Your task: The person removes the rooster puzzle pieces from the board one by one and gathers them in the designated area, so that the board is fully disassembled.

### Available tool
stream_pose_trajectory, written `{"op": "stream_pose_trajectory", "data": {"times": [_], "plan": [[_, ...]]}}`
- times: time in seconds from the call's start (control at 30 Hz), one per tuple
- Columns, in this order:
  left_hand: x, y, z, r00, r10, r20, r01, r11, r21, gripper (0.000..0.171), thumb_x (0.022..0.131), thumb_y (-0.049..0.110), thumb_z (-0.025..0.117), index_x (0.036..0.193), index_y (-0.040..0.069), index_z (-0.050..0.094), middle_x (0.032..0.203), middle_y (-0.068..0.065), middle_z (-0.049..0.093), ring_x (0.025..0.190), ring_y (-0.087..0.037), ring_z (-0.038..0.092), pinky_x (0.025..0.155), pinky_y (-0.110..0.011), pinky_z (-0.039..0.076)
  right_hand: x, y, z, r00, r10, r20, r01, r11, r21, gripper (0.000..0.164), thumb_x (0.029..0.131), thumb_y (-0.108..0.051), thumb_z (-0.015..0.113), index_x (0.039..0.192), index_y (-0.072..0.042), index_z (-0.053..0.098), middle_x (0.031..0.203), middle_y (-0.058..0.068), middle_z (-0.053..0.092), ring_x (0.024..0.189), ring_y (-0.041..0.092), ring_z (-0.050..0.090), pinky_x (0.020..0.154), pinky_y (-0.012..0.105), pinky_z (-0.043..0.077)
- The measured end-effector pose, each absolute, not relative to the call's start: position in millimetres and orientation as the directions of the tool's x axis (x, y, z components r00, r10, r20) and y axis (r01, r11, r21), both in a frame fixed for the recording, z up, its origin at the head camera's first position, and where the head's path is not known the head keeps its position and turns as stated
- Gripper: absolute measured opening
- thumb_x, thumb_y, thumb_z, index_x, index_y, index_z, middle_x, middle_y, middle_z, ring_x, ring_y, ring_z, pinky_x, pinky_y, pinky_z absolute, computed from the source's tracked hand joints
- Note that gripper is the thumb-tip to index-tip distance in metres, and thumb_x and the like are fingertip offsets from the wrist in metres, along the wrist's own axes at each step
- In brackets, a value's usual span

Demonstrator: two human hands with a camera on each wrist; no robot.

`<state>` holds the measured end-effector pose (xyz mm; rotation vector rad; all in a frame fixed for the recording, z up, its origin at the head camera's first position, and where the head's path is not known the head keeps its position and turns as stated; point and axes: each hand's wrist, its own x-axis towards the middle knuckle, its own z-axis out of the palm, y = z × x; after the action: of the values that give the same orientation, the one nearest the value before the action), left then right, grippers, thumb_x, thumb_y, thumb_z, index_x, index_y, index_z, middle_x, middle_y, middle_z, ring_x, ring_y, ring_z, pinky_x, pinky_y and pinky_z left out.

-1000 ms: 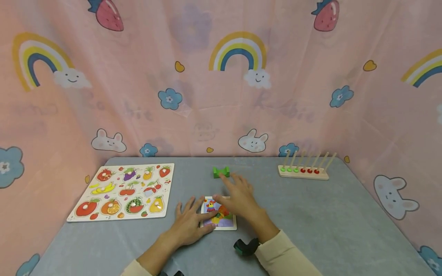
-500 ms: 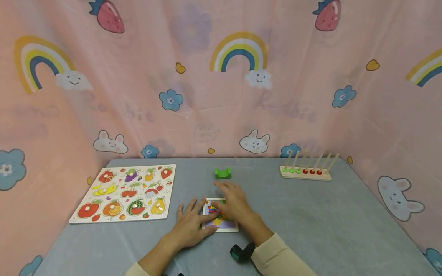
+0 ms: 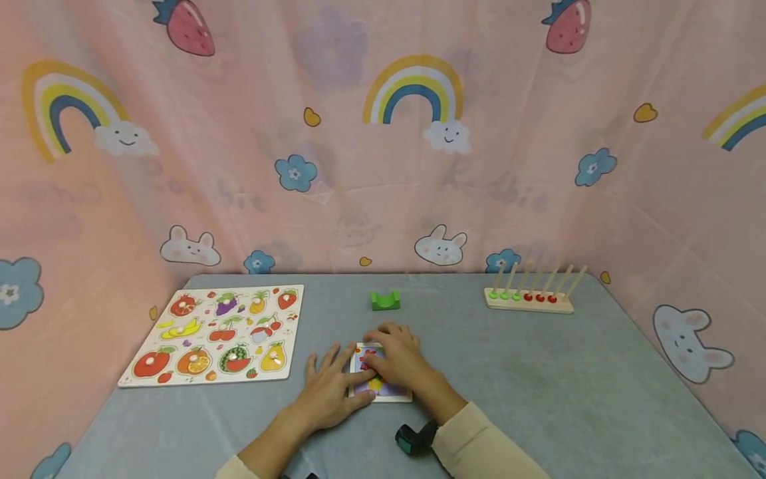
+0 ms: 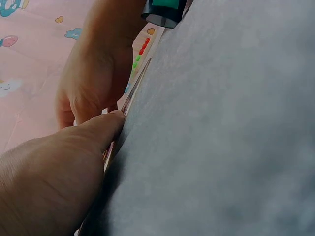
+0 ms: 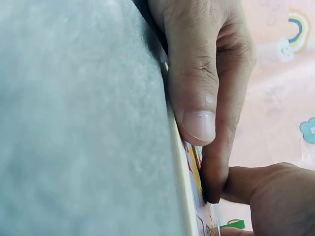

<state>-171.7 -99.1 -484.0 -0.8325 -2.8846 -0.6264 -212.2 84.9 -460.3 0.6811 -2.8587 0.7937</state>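
A small wooden picture board (image 3: 391, 391) in a pale frame, with a colourful cartoon picture, lies flat on the grey table. From its left side my left hand (image 3: 326, 392) rests on it, fingers spread, with the index finger on the picture and the thumb (image 5: 199, 127) by the near edge. My right hand (image 3: 403, 359) covers the board's upper right part. Its fingers bend slightly over the far side, and its thumb (image 5: 241, 183) meets the left index fingertip. Much of the picture is hidden under both hands.
Behind the board stands a green notched block (image 3: 385, 302). A fruit knob puzzle (image 3: 287, 337) lies at the left. At the back right is a wooden peg stand (image 3: 526, 305) with green and red beads. A black device (image 3: 415, 439) sits at the right wrist.
My right hand has drawn back from near the green block, down and left over the picture board, and its fingers have bent more. The left hand stays in place.
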Motion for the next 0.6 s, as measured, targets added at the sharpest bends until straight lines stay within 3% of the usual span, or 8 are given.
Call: {"op": "stream_pose_trajectory", "data": {"times": [0.33, 0.6], "plan": [[-171.8, -99.0, -483.7, -0.853, 0.492, 0.174, 0.52, 0.775, 0.359, 0.045, 0.09, 0.059, 0.056, 0.125, 0.033, 0.067, 0.15, -0.015, 0.036, 0.136, -0.046, 0.025, 0.095, -0.075, 0.01, -214.1, 76.8, -454.7, -0.921, -0.374, 0.112, -0.385, 0.822, -0.419, 0.012, 0.085, -0.03, 0.073, 0.095, -0.025, 0.068, 0.123, 0.007, 0.053, 0.114, 0.035, 0.044, 0.088, 0.058, 0.035], [-171.7, -98.6, -484.2, -0.852, 0.491, 0.181, 0.522, 0.774, 0.359, 0.044, 0.09, 0.058, 0.056, 0.124, 0.033, 0.068, 0.151, -0.015, 0.035, 0.136, -0.046, 0.025, 0.096, -0.074, 0.009, -218.9, 74.5, -453.3, -0.924, -0.377, 0.059, -0.363, 0.819, -0.445, 0.013, 0.083, -0.028, 0.073, 0.093, -0.023, 0.066, 0.126, 0.006, 0.051, 0.116, 0.035, 0.041, 0.088, 0.06, 0.032]]}}
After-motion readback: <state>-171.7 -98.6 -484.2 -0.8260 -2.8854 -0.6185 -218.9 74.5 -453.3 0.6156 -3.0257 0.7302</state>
